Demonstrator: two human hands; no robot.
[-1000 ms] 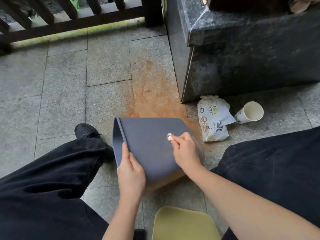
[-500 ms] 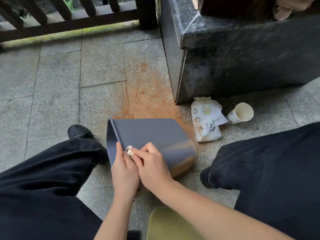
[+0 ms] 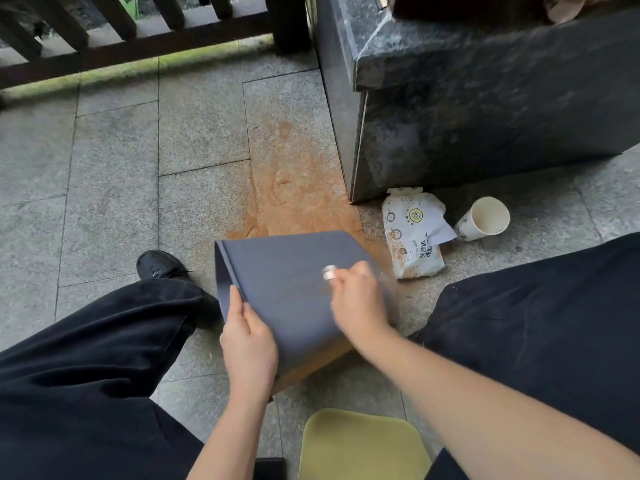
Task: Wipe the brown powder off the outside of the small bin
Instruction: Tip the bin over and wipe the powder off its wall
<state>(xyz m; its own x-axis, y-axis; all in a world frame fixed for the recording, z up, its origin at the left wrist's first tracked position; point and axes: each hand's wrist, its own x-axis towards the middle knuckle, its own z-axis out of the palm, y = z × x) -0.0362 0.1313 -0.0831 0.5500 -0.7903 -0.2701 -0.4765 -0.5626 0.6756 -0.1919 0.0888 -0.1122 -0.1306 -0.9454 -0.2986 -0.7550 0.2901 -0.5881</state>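
The small grey-blue bin lies on its side on the stone floor, mouth to the left. Brown powder coats its lower edge and the floor behind it. My left hand grips the bin near its rim, thumb on the upper face. My right hand pinches a small white wad of wipe and presses it on the bin's upper face, toward the right. The hand is motion-blurred.
A white wipes pack and a tipped paper cup lie right of the bin, by a dark stone block. My black-trousered legs flank the bin, a shoe at left. A yellow-green stool seat is below. A wooden railing runs behind.
My right hand slid the wipe from beside my left hand near the rim back across the face to the right. My left hand keeps its hold.
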